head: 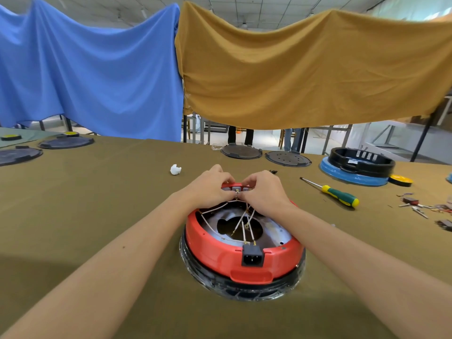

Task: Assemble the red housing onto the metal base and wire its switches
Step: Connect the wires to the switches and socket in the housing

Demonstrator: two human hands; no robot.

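Red glossy plastic, 1 round housing [215,250] sits below 2 hands, left hand [208,189] and right hand [265,192], both pinching its switch panel [236,186]; 1 screwdriver [337,193] lies right.

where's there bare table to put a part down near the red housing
Bare cloth lies left of the red housing, out to the white wad and the black discs. A smaller patch sits between the housing and the screwdriver. It is crowded at the far right, among the loose small parts, and where both hands work.
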